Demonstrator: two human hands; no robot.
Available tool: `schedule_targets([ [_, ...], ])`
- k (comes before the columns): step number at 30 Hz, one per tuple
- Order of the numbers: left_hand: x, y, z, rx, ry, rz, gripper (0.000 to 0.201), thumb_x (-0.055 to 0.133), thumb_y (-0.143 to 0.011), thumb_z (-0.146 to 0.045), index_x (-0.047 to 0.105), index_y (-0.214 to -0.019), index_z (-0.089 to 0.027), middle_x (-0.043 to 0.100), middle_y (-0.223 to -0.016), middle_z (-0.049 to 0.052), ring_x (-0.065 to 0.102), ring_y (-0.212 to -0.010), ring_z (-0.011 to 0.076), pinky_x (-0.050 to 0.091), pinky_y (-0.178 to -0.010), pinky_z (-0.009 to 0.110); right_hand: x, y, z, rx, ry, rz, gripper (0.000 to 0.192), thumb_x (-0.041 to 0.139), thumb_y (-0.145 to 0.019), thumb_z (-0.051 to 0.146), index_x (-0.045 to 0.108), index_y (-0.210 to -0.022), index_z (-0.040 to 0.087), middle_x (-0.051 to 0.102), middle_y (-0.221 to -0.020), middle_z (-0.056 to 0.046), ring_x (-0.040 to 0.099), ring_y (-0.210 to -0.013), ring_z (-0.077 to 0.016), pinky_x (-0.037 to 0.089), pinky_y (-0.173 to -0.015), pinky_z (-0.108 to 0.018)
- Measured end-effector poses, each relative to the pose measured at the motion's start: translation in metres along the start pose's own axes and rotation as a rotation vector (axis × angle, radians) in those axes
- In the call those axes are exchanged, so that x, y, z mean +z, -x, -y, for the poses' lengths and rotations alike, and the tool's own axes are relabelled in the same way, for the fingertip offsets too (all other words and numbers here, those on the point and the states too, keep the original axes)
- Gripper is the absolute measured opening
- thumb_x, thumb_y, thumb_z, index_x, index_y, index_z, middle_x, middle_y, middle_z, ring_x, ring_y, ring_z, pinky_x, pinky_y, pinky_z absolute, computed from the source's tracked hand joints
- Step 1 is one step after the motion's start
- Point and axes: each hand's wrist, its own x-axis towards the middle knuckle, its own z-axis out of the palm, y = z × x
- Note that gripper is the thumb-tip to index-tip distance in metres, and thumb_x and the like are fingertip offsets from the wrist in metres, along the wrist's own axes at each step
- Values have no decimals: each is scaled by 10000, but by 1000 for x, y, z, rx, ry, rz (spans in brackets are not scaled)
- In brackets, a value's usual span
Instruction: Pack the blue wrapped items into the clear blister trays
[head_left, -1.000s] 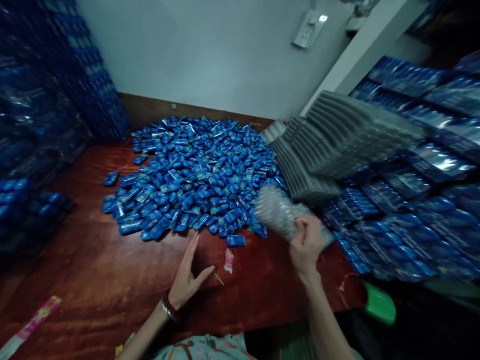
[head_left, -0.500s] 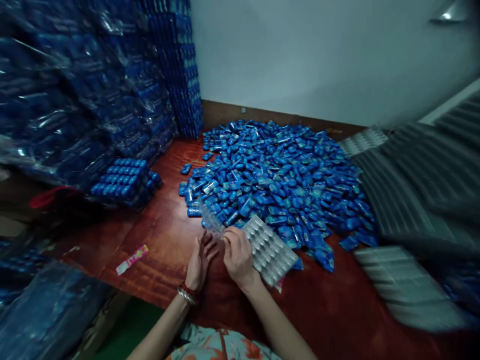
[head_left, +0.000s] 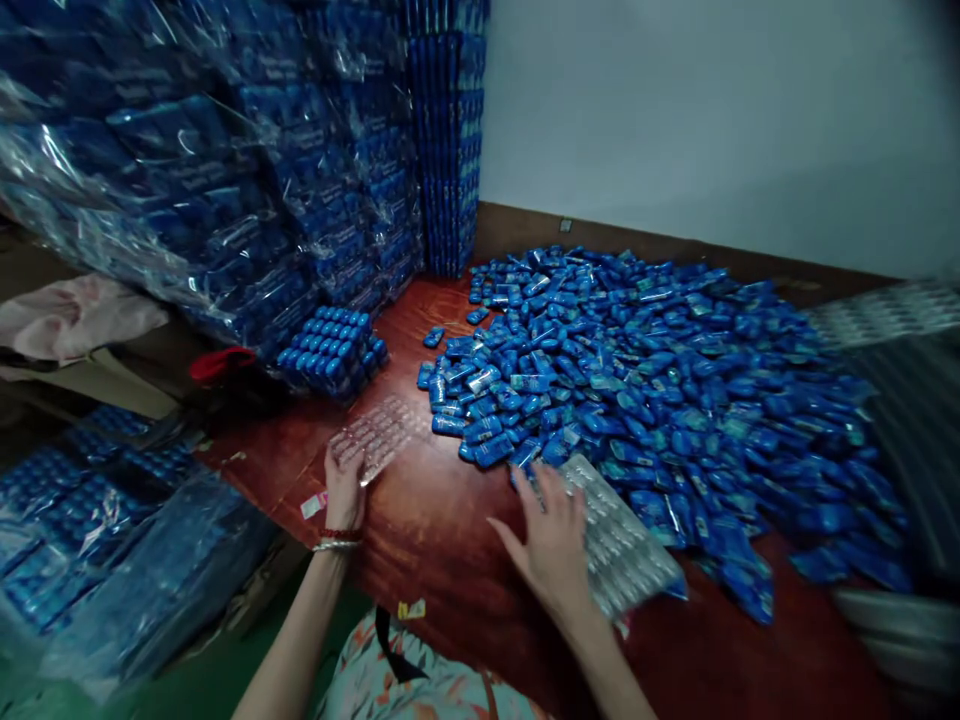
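Note:
My left hand (head_left: 345, 487) grips the near edge of a clear plastic blister tray (head_left: 381, 432), which lies low over the red-brown table (head_left: 405, 520). My right hand (head_left: 553, 535) is open with its fingers spread, beside a silver-grey blister tray (head_left: 622, 535) and close to the near edge of a big heap of small blue packets (head_left: 600, 370). Whether its fingertips touch the tray or a packet I cannot tell. A pink and white strip (head_left: 313, 505) lies by my left wrist.
Wrapped stacks of blue packs (head_left: 247, 170) tower at the back left, with a small stack of filled blue trays (head_left: 330, 345) before them. More grey trays (head_left: 900, 420) pile up at the right. Bagged blue packs (head_left: 142, 560) sit lower left. A wall stands behind.
My hands have moved apart. The left has carried the clear tray leftward and down to the table; the right has let go and spread its fingers. The view has swung left.

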Motion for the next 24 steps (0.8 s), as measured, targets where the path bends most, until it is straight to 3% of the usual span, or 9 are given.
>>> schedule_targets([
  [3, -3, -10, 2, 98, -219, -137, 827, 615, -746, -329, 148, -1417, -202, 292, -1443, 154, 330, -1320, 249, 273, -1088, 423, -14, 28, -51, 308, 156, 56, 844, 399, -793, 666, 263, -1409, 107, 290, -1424, -251, 211, -1300, -451, 199, -930, -689],
  [5, -2, -5, -1, 262, -407, -201, 897, 642, -730, -346, 120, -1432, -148, 103, -1509, 164, 110, -1395, 266, 105, -1139, 427, -19, 39, -90, 456, 116, 70, 914, 345, -762, 734, 261, -1405, 90, 380, -1359, -257, 331, -1240, -418, 305, -913, -610],
  [6, -1, 1, -2, 373, -474, -209, 890, 645, -732, -351, 137, -1432, -138, 77, -1516, 157, 63, -1401, 263, 62, -1144, 417, -20, 42, -107, 503, 60, 63, 914, 333, -756, 747, 312, -1376, 77, 461, -1276, -251, 420, -1168, -378, 365, -891, -539],
  [8, 6, 20, 0, 521, -518, -120, 757, 607, -771, -374, 258, -1403, -146, 233, -1477, 152, 197, -1371, 262, 143, -1136, 407, -22, 43, -134, 555, -28, 36, 831, 319, -754, 755, 499, -1223, 93, 571, -1071, -199, 519, -1006, -312, 419, -835, -445],
  [11, 22, 58, 16, 309, -409, 322, 464, 541, -821, -403, 529, -1218, -163, 583, -1185, 121, 543, -1107, 238, 383, -1008, 390, -25, 40, -146, 484, -58, 52, 610, 326, -803, 689, 630, -910, 171, 589, -876, -117, 529, -851, -250, 417, -766, -379],
  [13, 34, 84, 31, 87, -389, 637, 398, 568, -802, -404, 604, -1119, -166, 655, -1042, 101, 609, -965, 220, 445, -932, 388, -25, 38, -139, 437, 25, 67, 497, 318, -866, 577, 622, -818, 188, 590, -837, -105, 512, -818, -240, 387, -717, -357],
  [15, 45, 106, 47, -40, -391, 835, 428, 623, -762, -382, 600, -1140, -181, 659, -1049, 100, 613, -938, 213, 458, -908, 388, -24, 37, -128, 433, 128, 75, 429, 302, -904, 464, 607, -791, 184, 595, -809, -111, 503, -802, -244, 354, -680, -347],
  [20, 68, 133, 69, -258, -295, 971, 628, 694, -697, -410, 516, -1249, -169, 587, -1176, 149, 592, -946, 216, 457, -885, 393, -17, 42, -112, 461, 54, 123, 369, 312, -915, 380, 610, -863, 168, 637, -837, -118, 527, -807, -241, 348, -690, -343],
  [24, 85, 139, 63, -358, -100, 997, 661, 720, -666, -446, 504, -1233, -186, 522, -1257, 138, 583, -907, 182, 443, -895, 375, -15, 42, -103, 460, -100, 111, 358, 334, -905, 382, 627, -961, 184, 663, -942, -101, 545, -887, -234, 359, -752, -352],
])
